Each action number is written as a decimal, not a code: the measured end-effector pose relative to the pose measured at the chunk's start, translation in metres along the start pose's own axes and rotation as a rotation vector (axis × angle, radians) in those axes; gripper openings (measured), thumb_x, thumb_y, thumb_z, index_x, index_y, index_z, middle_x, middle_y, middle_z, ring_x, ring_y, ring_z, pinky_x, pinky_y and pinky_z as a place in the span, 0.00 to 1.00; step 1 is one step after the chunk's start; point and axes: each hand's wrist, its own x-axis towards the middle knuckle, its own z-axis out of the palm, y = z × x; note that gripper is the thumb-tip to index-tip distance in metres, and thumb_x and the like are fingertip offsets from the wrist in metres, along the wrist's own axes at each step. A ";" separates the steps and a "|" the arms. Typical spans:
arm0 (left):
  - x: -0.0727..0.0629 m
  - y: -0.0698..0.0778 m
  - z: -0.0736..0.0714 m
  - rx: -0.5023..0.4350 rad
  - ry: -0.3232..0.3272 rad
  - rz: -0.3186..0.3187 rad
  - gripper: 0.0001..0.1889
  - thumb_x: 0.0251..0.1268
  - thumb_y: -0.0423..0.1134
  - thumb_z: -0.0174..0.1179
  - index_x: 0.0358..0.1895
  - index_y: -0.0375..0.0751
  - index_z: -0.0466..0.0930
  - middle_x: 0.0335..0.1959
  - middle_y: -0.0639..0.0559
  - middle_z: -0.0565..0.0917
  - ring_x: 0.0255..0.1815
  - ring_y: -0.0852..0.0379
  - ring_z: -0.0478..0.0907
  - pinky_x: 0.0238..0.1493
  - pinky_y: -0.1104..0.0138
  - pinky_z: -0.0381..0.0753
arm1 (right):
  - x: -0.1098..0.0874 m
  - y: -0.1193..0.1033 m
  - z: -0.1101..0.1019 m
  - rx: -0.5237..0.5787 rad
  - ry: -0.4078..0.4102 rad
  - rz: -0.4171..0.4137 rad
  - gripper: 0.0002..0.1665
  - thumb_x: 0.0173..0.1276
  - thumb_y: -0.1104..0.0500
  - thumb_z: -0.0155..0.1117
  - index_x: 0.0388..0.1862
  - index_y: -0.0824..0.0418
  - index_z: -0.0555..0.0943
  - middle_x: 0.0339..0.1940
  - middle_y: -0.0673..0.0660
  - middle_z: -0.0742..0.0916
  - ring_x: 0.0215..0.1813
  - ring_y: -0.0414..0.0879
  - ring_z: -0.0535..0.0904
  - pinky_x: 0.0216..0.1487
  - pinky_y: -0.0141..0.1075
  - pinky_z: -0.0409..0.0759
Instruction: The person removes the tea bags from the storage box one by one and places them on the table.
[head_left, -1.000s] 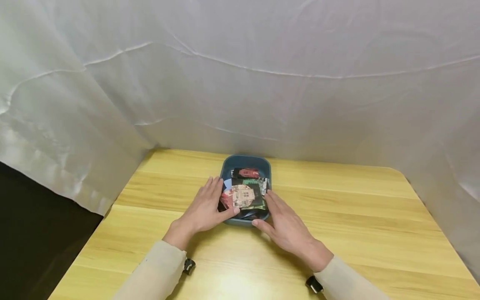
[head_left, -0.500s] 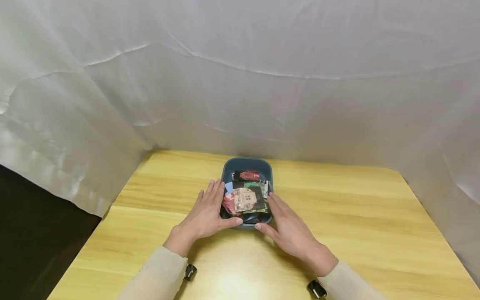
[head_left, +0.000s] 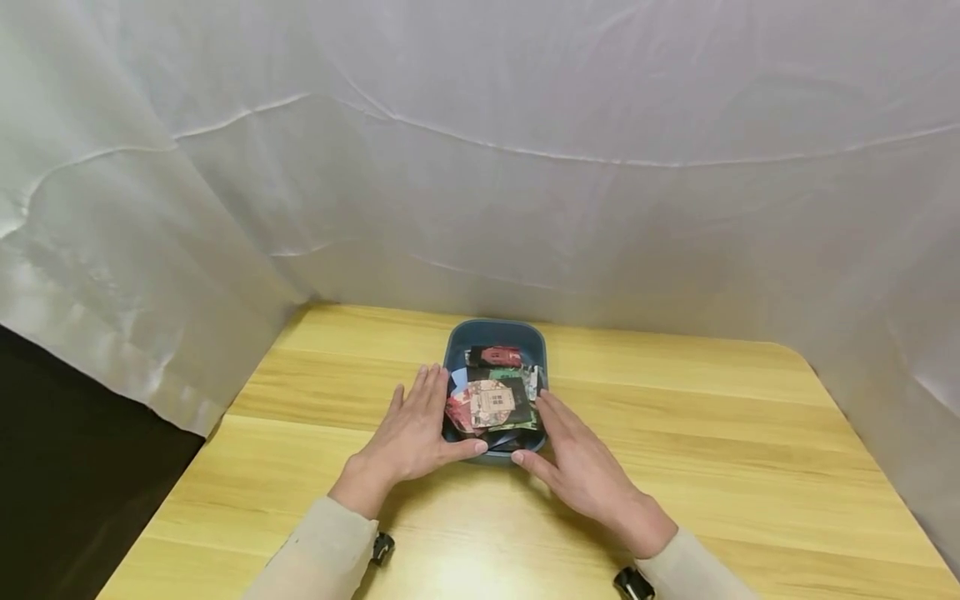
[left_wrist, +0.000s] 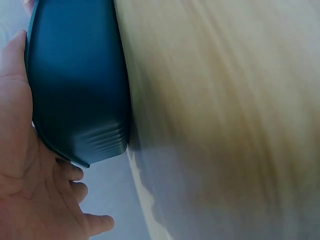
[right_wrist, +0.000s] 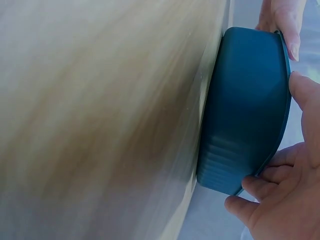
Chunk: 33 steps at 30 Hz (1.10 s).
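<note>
A dark blue-green plastic bin (head_left: 497, 325) stands on the wooden table, filled with flat printed packets. On top lies a black packet with a beige floral label (head_left: 495, 403); behind it is a red and black packet (head_left: 497, 357). My left hand (head_left: 408, 437) rests along the bin's left side, fingers extended, thumb at the near rim. My right hand (head_left: 588, 471) touches the right side with its fingers, its thumb near the front right corner. Both wrist views show fingers and thumb against the rim of the bin (left_wrist: 80, 70), nothing pinched.
The wooden table (head_left: 697, 433) extends to both sides of the bin. Pale curtains (head_left: 525, 208) hang behind and beside it. A dark area (head_left: 75, 467) lies off the table's left edge. Black wrist devices (head_left: 634, 583) sit under both sleeves.
Both hands and the bin have shifted slightly nearer and to the right. My left thumb has moved from over the packets to the near rim.
</note>
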 end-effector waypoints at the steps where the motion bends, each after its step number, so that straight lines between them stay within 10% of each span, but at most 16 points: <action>1: 0.000 0.001 -0.001 0.009 -0.001 0.000 0.71 0.55 0.88 0.51 0.87 0.37 0.38 0.88 0.40 0.41 0.89 0.44 0.34 0.86 0.38 0.40 | 0.000 0.000 0.000 0.000 0.001 -0.001 0.57 0.75 0.29 0.60 0.85 0.66 0.57 0.87 0.66 0.61 0.84 0.64 0.61 0.79 0.60 0.67; 20: -0.002 0.007 -0.013 0.040 -0.028 -0.004 0.72 0.55 0.88 0.51 0.86 0.34 0.37 0.88 0.37 0.41 0.89 0.44 0.33 0.87 0.41 0.39 | 0.005 -0.001 -0.012 -0.048 0.019 -0.072 0.54 0.75 0.31 0.61 0.82 0.69 0.63 0.83 0.69 0.67 0.81 0.67 0.65 0.79 0.63 0.66; 33: -0.003 0.003 -0.009 0.020 -0.035 -0.018 0.72 0.55 0.88 0.52 0.87 0.34 0.37 0.88 0.38 0.41 0.90 0.44 0.33 0.87 0.41 0.40 | 0.078 -0.026 -0.041 -0.175 -0.073 -0.141 0.40 0.68 0.46 0.77 0.70 0.68 0.77 0.69 0.66 0.83 0.71 0.63 0.77 0.75 0.57 0.74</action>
